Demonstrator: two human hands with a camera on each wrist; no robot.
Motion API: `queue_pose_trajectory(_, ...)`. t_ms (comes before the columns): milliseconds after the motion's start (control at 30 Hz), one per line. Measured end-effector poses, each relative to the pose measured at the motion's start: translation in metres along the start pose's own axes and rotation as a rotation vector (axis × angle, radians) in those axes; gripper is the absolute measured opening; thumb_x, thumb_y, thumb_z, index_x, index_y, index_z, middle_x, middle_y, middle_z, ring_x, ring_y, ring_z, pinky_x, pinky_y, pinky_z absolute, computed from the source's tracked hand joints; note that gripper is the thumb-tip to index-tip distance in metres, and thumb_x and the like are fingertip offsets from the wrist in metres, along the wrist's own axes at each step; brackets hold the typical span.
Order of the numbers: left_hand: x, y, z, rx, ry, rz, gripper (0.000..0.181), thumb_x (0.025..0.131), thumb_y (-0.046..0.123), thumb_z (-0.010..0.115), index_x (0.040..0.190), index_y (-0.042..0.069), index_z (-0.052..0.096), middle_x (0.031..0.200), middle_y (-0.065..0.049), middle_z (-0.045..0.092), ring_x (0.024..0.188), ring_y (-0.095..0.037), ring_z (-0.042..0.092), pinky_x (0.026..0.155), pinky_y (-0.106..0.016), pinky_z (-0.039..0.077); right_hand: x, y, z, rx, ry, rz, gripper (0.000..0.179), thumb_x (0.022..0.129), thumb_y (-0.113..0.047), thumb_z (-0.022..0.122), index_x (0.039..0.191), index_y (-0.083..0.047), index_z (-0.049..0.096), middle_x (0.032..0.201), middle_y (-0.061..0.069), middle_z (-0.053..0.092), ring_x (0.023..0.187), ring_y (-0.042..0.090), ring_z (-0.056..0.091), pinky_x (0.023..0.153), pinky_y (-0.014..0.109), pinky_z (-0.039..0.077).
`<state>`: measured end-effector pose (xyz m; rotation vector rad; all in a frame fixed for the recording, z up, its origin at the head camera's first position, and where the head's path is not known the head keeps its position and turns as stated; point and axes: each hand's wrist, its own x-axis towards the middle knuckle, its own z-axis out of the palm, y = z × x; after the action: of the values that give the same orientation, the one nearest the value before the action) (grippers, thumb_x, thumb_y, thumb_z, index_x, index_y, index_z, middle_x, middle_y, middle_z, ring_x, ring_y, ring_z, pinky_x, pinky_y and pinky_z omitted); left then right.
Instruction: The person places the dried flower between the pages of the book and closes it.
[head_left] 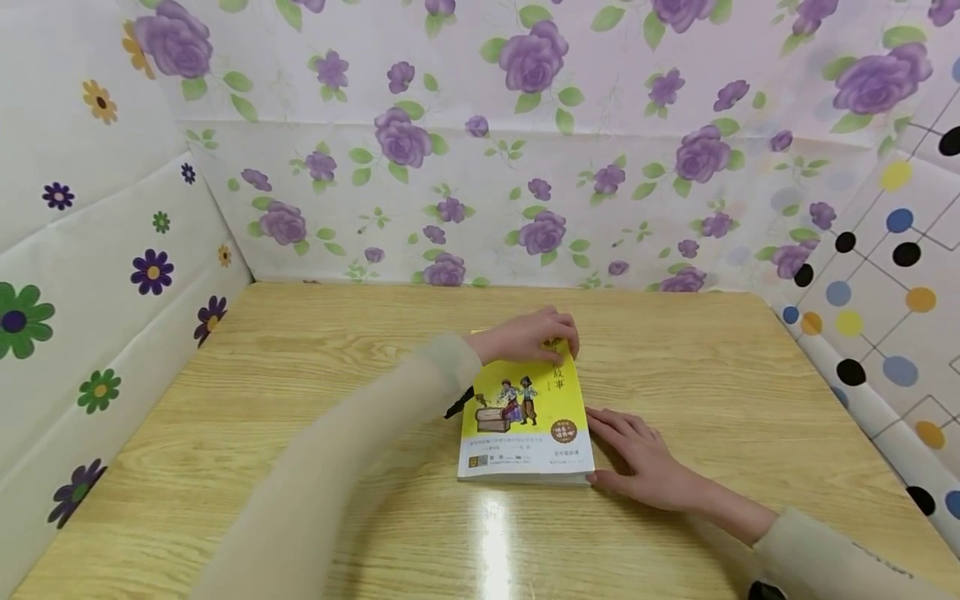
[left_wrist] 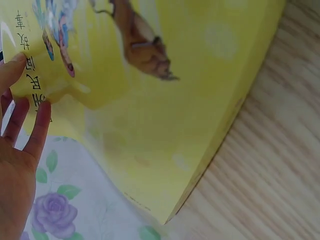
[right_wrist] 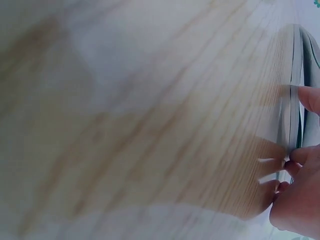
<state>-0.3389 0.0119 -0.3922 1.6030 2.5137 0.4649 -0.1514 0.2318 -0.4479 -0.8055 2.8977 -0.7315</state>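
Observation:
A paperback book point(head_left: 493, 467) with a yellow and white cover lies on the wooden table, its cover printed with two figures and a chest. My left hand point(head_left: 525, 337) reaches over the book and grips its far right corner, thumb on the cover and fingers at the edge. In the left wrist view the cover point(left_wrist: 135, 110) curves near those fingers. My right hand point(head_left: 648, 462) lies along the book's right side, with spread fingers and thumb touching the page edges. Seen from the right wrist, the fingertips of that hand point(right_wrist: 300, 192) meet the side of the pages point(right_wrist: 294, 115).
The wooden table point(head_left: 315, 333) extends around the book on all sides. A cloth with purple roses point(head_left: 450, 192) hangs behind it, a flowered cloth point(head_left: 112, 292) at left and a dotted one point(head_left: 885, 292) at right. Light glares near the front.

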Motion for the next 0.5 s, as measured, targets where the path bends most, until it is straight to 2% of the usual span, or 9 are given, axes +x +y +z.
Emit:
queue_pose_trajectory(300, 0.006, 0.001, 0.013, 0.012, -0.082, -0.059, 0.013, 0.095, 0.023, 0.066, 0.108, 0.025, 0.069, 0.123, 0.007, 0.061, 0.113, -0.013, 0.047, 0.099, -0.028, 0.041, -0.001, 0.001, 0.0, 0.012, -0.015, 0.004, 0.075, 0.09, -0.046, 0.067, 0.152, -0.015, 0.039, 0.156, 0.007, 0.041, 0.141, 0.037, 0.035, 0.102, 0.067, 0.032)
queue_pose_trajectory(500, 0.01, 0.001, 0.016, 0.037, -0.101, -0.082, 0.011, 0.094, 0.022, 0.068, 0.104, 0.026, 0.069, 0.122, 0.007, 0.061, 0.109, -0.014, 0.047, 0.096, -0.028, 0.041, 0.0, 0.0, 0.0, 0.016, -0.024, 0.01, 0.073, 0.092, -0.043, 0.065, 0.153, -0.015, 0.037, 0.157, 0.008, 0.04, 0.142, 0.038, 0.033, 0.101, 0.068, 0.032)
